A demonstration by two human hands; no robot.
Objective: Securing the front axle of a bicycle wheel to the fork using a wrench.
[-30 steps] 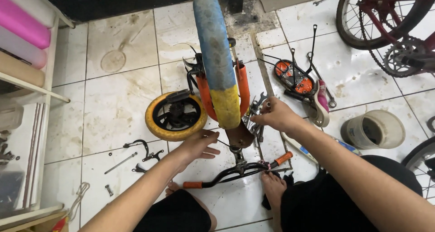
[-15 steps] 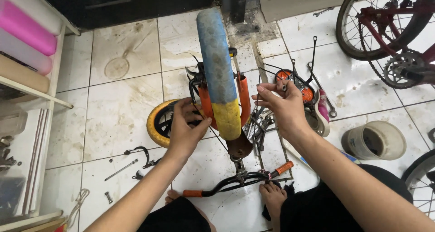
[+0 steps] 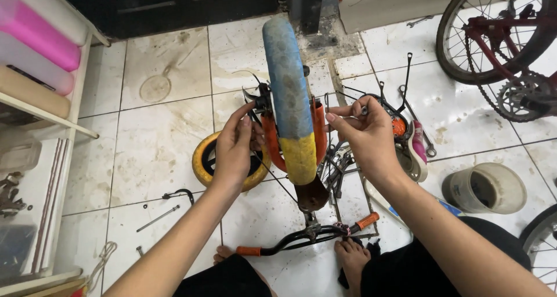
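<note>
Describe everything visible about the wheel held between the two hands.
The wheel stands upright, edge-on to the camera, on an upturned small bike. Its tyre looks worn, mostly blue, yellow at the near end. An orange fork straddles it on both sides. The left hand grips at the axle on the left; the right hand holds the right end. Handlebars with orange grips rest on the tiled floor below.

- Two hands: left hand (image 3: 235,149), right hand (image 3: 365,137).
- Two bare feet, at bottom centre: one (image 3: 223,253), another (image 3: 351,259).
- One blue-and-yellow wheel (image 3: 288,96), upright at centre.
- One small yellow wheel (image 3: 203,160), flat on the floor.
- Two orange grips: one (image 3: 248,251), another (image 3: 367,220).
- One bucket (image 3: 486,188), at right.
- One red bicycle (image 3: 505,38), upper right.
- One pink roll (image 3: 38,33), upper left.
</note>
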